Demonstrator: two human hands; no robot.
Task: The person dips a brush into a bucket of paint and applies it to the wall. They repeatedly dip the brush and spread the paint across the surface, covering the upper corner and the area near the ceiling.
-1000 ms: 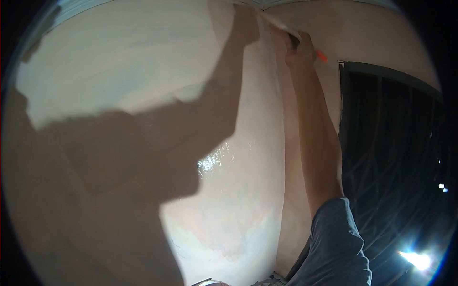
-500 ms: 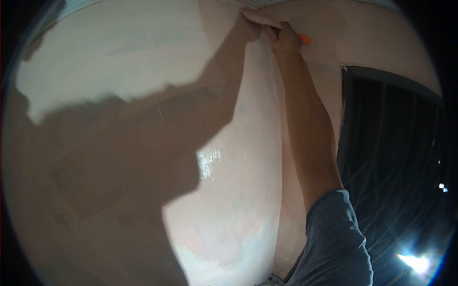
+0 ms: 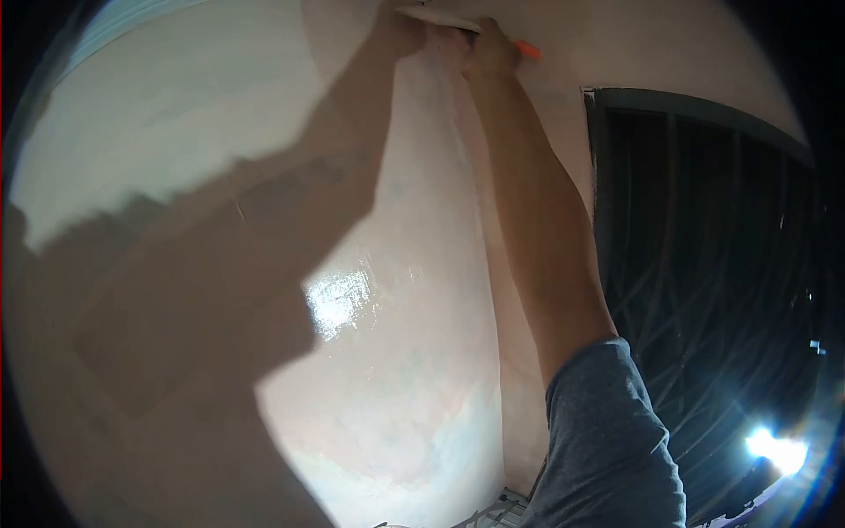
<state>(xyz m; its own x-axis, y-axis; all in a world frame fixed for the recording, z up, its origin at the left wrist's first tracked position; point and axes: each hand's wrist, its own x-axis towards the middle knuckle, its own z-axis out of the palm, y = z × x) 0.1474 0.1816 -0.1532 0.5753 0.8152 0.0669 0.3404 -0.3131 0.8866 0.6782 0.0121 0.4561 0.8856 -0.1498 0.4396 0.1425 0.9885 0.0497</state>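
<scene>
My right hand (image 3: 493,51) is raised high at the inner corner of the wall, fingers closed around a plastering trowel (image 3: 437,18). An orange handle end (image 3: 528,49) sticks out to the right of the fist. The trowel's pale blade reaches left and is seen nearly edge-on, close to the top of the corner. Whether its whole edge touches the wall cannot be made out. Around it, the pinkish wall (image 3: 422,290) has a patchy coating, with a wet, shiny spot at mid-height. My left hand is out of sight.
A dark window with a grey frame (image 3: 591,158) and bars is on the right. A bright lamp (image 3: 779,451) glares at lower right. Pale ceiling moulding (image 3: 132,33) runs along the upper left. My arm's large shadow (image 3: 194,299) covers the left wall.
The view has shifted, so the wall, window and my arm appear farther left and higher. My right hand keeps its grip on the trowel near the top of the corner.
</scene>
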